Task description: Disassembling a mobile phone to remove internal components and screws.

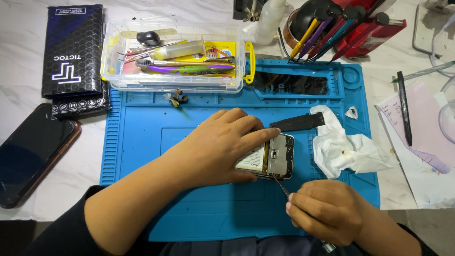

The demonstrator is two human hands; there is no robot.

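An opened phone [277, 156] with its back cover off lies on a blue repair mat [142, 132], its battery and metal shields showing. My left hand [220, 147] lies flat over the phone and holds it down, fingers reaching its top edge. My right hand [322, 208] is closed around a thin metal tool [280, 186] whose tip touches the phone's lower edge. A black plastic strip [297, 122] lies just beyond the phone.
A crumpled white tissue [346, 149] lies right of the phone. A clear plastic box of tools [175, 59] stands at the mat's far edge. A black packet [73, 52] and a dark phone [31, 154] lie at the left. Paper and a pen [404, 108] are at the right.
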